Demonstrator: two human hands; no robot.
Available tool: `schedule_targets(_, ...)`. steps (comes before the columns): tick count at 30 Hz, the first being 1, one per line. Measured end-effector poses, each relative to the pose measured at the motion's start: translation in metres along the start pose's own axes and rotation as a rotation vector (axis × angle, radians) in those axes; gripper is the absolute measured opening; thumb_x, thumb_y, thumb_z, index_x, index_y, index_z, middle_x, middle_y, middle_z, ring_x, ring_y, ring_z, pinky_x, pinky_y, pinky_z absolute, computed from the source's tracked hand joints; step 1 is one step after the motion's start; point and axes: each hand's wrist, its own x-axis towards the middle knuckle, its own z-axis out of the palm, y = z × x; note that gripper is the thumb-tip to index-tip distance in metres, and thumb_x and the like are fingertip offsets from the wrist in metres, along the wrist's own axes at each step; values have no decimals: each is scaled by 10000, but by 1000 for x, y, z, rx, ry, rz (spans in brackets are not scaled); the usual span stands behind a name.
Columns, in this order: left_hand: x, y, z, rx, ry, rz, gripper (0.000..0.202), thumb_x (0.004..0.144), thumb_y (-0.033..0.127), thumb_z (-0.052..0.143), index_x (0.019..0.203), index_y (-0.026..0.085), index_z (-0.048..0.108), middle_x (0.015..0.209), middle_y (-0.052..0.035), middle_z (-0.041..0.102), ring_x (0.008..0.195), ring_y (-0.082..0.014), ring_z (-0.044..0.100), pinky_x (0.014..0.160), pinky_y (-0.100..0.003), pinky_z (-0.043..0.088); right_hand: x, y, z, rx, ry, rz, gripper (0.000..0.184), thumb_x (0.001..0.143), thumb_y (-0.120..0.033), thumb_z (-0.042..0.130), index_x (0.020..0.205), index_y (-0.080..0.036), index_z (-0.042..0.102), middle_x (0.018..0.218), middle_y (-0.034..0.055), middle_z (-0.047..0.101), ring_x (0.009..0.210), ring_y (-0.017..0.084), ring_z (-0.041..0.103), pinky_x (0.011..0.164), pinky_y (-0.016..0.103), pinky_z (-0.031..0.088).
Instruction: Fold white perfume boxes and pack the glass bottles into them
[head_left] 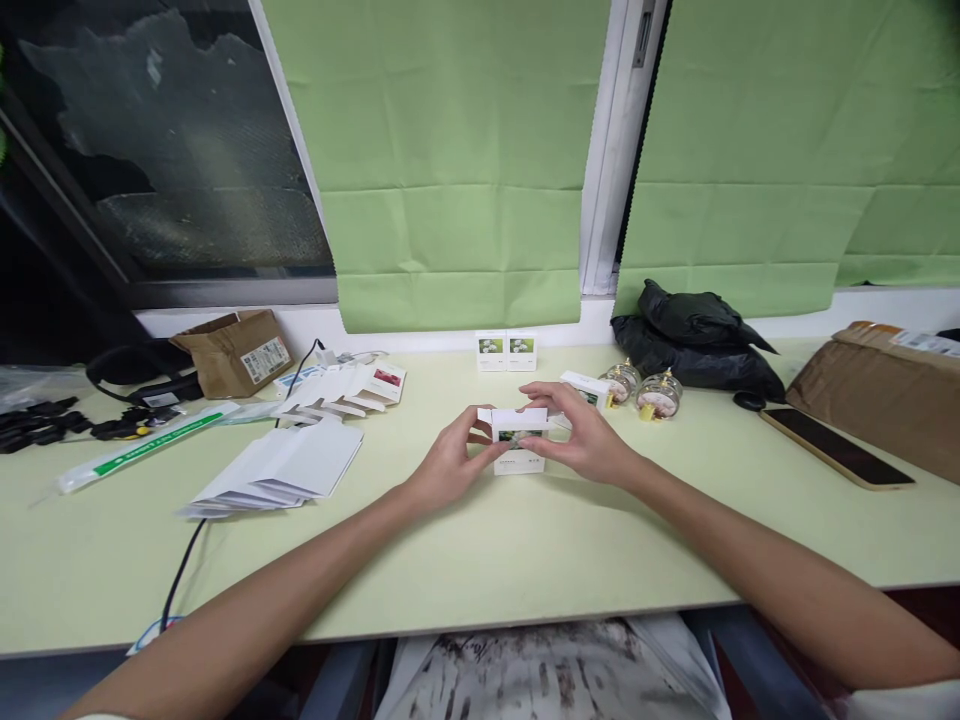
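A small white carton (519, 440) with a green picture on its front stands on the pale green table (480, 560), its top flaps open. My left hand (454, 462) grips the carton's left side with curled fingers. My right hand (581, 432) holds its right side, fingers reaching over the top flap. Just behind my right hand lies another small white carton (587, 386) on its side. Two glass jars (649, 392) with gold lids stand to its right. Two closed cartons (505, 351) stand side by side at the table's back edge.
A fanned stack of flat white carton blanks (281, 468) lies at left, more folded ones (352, 390) behind it. A black cable (182, 565) runs off the front edge. A phone (835, 446), brown parcels (885, 392) and a black bag (697, 340) sit at right; a cardboard box (236, 352) at back left.
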Motion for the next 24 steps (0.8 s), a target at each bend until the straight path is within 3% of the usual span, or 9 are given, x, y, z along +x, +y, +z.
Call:
schedule_targets(5,-2,-2,-3,97,28,76,359,988,432,684,1277,266,552,1233,-57,663,1106,-227,668,902,-388,615,-2,-3,1,-91,90,-174,622,946,-373,764,1488,-305,466,1284,95,718,1241,315,620,1030,508,531)
schedule_targets(10,-2,-8,-5,150,56,152,410,974,374,711,1324,285,518,1258,-55,641,1107,-221,664,930,-396,603,-3,2,1,-182,247,-298,395,927,-346,774,1276,-279,601,1152,101,708,1041,298,662,905,490,537)
schedule_targets(17,-2,-11,-7,185,72,231,437,949,361,740,1312,282,510,1236,-66,613,1105,-230,660,917,-399,605,-3,7,0,-185,226,-340,228,944,-304,755,1154,-259,677,1021,77,751,958,272,642,867,464,524)
schedule_targets(24,-3,-6,-7,151,52,239,398,968,350,716,1302,282,512,1207,-52,611,1061,-206,662,932,-403,613,-4,12,0,-190,173,-330,170,927,-379,781,1039,-276,706,1103,85,735,1007,280,616,896,479,515)
